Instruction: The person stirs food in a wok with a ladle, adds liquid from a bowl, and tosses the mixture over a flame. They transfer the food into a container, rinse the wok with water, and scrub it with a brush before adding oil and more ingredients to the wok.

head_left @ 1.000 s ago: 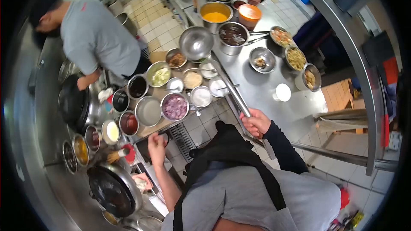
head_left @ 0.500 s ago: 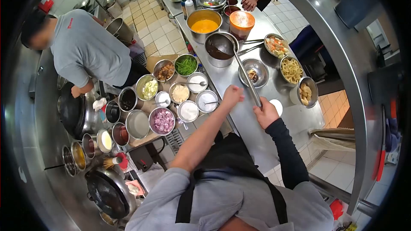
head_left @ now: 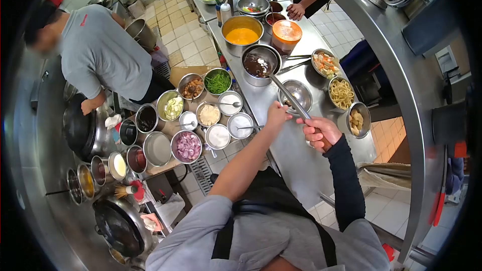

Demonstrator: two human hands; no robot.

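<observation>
My right hand point(head_left: 322, 133) is wrapped round the brown grip of a long-handled metal ladle point(head_left: 291, 94). The ladle's far end reaches the rim of a steel pot point(head_left: 255, 79) holding dark brown sauce; its bowl is not clearly visible. Close to the handle, my left hand point(head_left: 277, 116) has curled fingers, and I cannot make out anything in them. Below the handle lies a steel bowl point(head_left: 305, 90), partly covered by it. A pot of orange liquid point(head_left: 242, 35) and an orange-lidded tub point(head_left: 286, 31) stand just beyond the sauce pot.
To the right are bowls of noodles point(head_left: 341, 94), mixed vegetables point(head_left: 325, 63) and pale pieces point(head_left: 356, 119). Leftward sit chopped onions point(head_left: 188, 146), green beans point(head_left: 217, 81) and several white-powder bowls. A co-worker point(head_left: 108, 50) stands at a wok point(head_left: 79, 123); another person's hand point(head_left: 295, 11) rests across the counter.
The ladle's handle has swung lower and its grip end has come closer to me, with my right hand turning palm up. My left hand has shifted slightly toward the handle.
</observation>
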